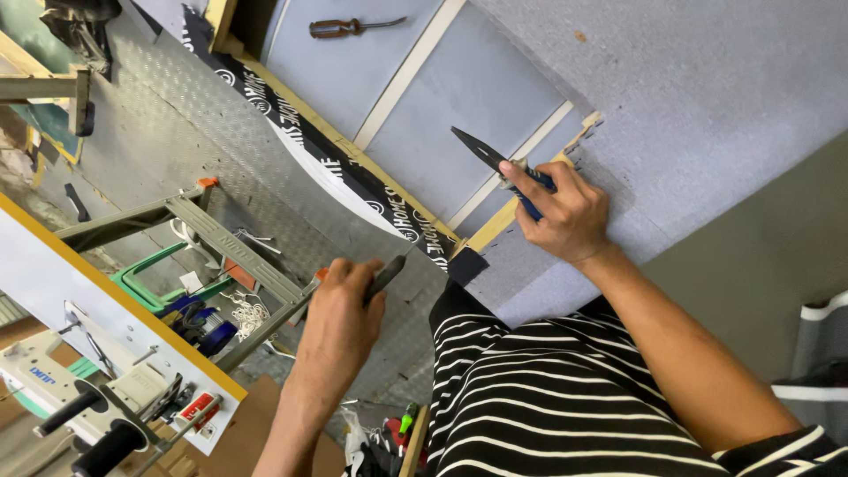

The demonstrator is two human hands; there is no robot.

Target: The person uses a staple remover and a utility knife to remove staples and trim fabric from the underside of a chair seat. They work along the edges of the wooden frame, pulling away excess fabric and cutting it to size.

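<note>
My right hand (567, 210) grips a pair of scissors (495, 159) by their blue handles, the dark blades pointing away over the grey fabric (707, 97) stretched on a wooden frame (499, 223). My left hand (340, 309) is closed around a dark slim tool (389, 274) with an orange part near the palm, held just off the frame's black-taped corner (465, 265). I cannot tell what kind of tool it is.
A screwdriver (349, 27) with a brown handle lies on the grey panel at the top. A black printed strip (336, 163) runs along the frame's edge. Below left are a metal stand (234, 252), a white board (97, 305) and a power tool (97, 397).
</note>
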